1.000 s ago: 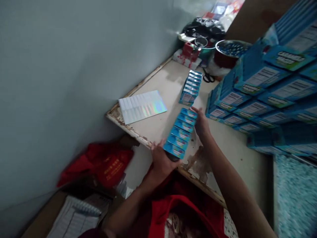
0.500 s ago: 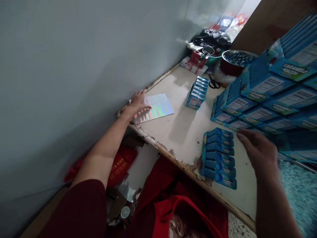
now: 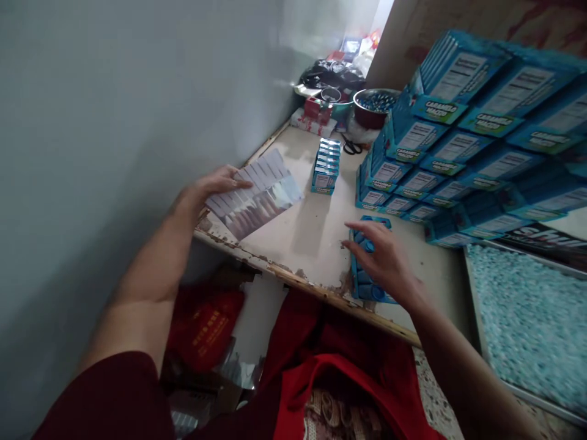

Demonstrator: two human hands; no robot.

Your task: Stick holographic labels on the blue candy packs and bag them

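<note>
A shiny silvery sheet (image 3: 268, 205), printed with rows of lines, is tilted up off the table in my left hand (image 3: 222, 182), which pinches it at its left edge. My right hand (image 3: 383, 253) is open, thumb and fingers apart, in front of the blue pack with several round-ended pieces (image 3: 367, 292) near the table's front edge. It hides part of that pack; whether it touches it I cannot tell. Farther back stands a small blue display box (image 3: 324, 177) holding several upright packs.
Tall stacks of blue "Caramelo Macizo" boxes (image 3: 443, 150) fill the right side. A metal tray (image 3: 532, 324) of pale blue pieces lies at the right. Behind are scissors (image 3: 352, 146), a bowl of wrapped sweets (image 3: 376, 101) and a black bag (image 3: 332, 74). A wall borders the left.
My left hand has raised and turned the sheet off the table. My right hand has moved left, from beside the blue pack to over it. The view has shifted to the right.
</note>
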